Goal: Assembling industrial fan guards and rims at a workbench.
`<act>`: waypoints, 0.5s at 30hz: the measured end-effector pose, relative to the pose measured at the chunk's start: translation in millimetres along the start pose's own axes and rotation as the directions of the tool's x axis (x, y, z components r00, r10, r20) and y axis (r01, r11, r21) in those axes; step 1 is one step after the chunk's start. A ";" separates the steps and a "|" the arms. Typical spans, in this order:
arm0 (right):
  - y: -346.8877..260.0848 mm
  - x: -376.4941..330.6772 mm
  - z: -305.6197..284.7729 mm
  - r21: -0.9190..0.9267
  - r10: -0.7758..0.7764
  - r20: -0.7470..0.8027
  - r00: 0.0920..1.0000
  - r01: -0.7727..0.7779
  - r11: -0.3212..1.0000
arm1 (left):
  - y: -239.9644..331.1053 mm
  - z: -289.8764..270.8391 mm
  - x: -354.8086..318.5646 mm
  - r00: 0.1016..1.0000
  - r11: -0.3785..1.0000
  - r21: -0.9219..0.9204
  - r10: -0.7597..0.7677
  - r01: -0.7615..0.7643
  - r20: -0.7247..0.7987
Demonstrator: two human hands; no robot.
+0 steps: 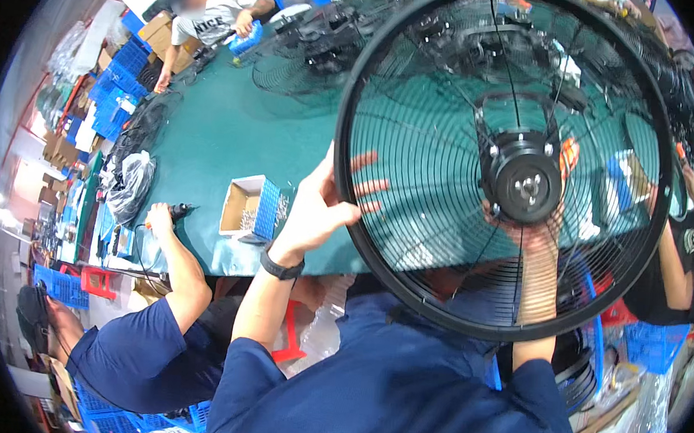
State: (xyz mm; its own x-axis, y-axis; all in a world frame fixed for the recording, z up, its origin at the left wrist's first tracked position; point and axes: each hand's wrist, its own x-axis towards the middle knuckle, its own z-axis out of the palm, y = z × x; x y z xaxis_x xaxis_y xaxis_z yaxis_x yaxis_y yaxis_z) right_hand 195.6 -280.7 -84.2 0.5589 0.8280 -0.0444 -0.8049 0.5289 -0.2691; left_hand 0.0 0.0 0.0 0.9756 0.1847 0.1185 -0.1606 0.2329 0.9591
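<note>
A large round black fan guard [446, 183] with thin wire rings is raised in front of me, tilted, over the table edge. At its centre sits a black round motor housing [524, 185] with brackets behind it. My right hand [535, 234] is behind the guard, gripping the fan at the motor from below; the wires and housing partly hide its fingers. At the guard's left rim is my left hand [323, 207], fingers spread and reaching behind the rim, thumb by the edge. Whether it bears any weight I cannot tell.
On the green table [208, 134] stands a box [263, 211] of small metal parts. Black fan parts [327, 38] pile up at the back. A co-worker at left holds a power tool [177, 211]; another [212, 14] stands across the table. At right is a third person's arm [674, 259].
</note>
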 end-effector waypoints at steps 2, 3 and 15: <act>-4.7 -8.7 -15.7 0.060 0.030 0.087 0.996 -0.036 0.998 | -20.3 3.0 -4.7 1.000 1.000 -0.022 0.005 -0.005 0.029; 14.5 2.6 -11.3 -0.085 0.023 0.229 0.973 -0.004 0.996 | -1.5 -16.9 0.0 0.998 1.000 -0.008 -0.006 0.007 0.061; 3.3 12.9 21.9 0.045 -0.090 0.044 0.995 0.088 0.995 | -35.1 -15.7 14.2 0.993 0.863 -0.501 0.099 -0.056 0.061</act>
State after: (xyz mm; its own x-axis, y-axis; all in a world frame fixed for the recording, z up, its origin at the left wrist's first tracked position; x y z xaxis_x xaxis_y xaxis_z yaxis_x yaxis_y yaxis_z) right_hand 195.7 -264.2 -64.6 0.6198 0.7844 0.0222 -0.7608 0.6076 -0.2280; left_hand 17.1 9.4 -36.0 0.9621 0.1482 0.2288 -0.2679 0.6696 0.6927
